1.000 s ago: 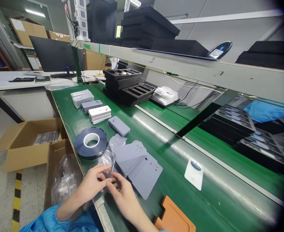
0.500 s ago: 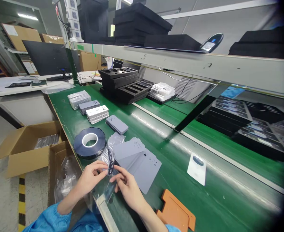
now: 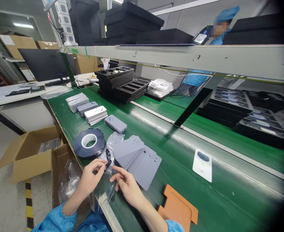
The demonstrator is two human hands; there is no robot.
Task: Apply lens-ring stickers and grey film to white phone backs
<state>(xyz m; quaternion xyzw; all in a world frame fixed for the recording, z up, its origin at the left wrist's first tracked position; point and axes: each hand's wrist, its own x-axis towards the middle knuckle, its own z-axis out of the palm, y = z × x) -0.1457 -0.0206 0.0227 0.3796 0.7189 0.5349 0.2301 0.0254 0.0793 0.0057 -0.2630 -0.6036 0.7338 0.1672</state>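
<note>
My left hand (image 3: 92, 175) pinches a small black piece with round holes (image 3: 108, 165) between thumb and fingers. Another black holed piece (image 3: 108, 154) shows just above it, over clear film. My right hand (image 3: 126, 185) is a little to the right, its fingers apart and slightly curled, with nothing visible in them. Behind the hands lie fanned grey plates with holes (image 3: 145, 167). A large dark roll of tape with a white core (image 3: 89, 141) rests at the left edge of the green table (image 3: 180, 167).
Stacks of grey and white plates (image 3: 96, 115) stand farther back. An orange fixture (image 3: 178, 207) lies front right, a white plate (image 3: 202, 165) beyond it. Black trays (image 3: 129, 88) stand at the back. Open cartons (image 3: 31, 164) are at left. A person in a blue cap (image 3: 226, 16) is behind the shelf.
The black piece in my left hand has tilted and moved slightly away from my right fingertips. The view has shifted, and a person has appeared behind the shelf.
</note>
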